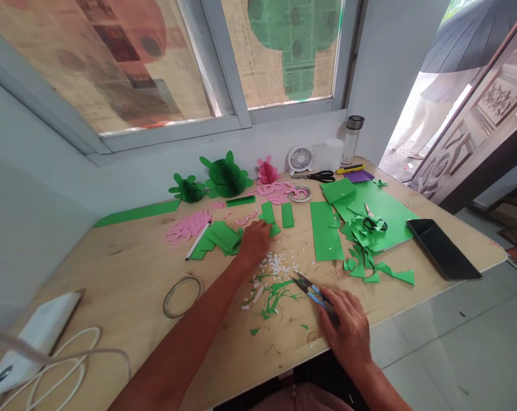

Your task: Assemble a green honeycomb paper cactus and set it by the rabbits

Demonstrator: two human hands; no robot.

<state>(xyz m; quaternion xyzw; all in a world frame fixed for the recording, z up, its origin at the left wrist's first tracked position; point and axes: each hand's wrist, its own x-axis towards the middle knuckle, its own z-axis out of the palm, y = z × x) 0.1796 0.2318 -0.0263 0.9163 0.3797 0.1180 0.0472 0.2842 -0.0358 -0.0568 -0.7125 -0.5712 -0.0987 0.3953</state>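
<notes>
My left hand [257, 241] reaches to the middle of the wooden table, its closed fingertips at the lower edge of a green paper strip [268, 213]. Beside it lie another green strip [287, 215] and, to the left, a pile of green paper pieces [221, 236]. In my right hand [348, 322], near the front edge, are small thread snips [316, 295], blades pointing up and left. White paper bits [276, 264] and thin green scraps [279, 294] are scattered between the hands. Whether the left fingers grip the strip is hard to see.
Right of the hands are a green sheet [326, 231], scraps with black-handled scissors [375, 224] and a phone [443, 249]. A tape roll [181, 297] and power bank [33, 339] lie left. Paper turtles [226, 178], a fan [300, 158] and a bottle [351, 140] stand behind.
</notes>
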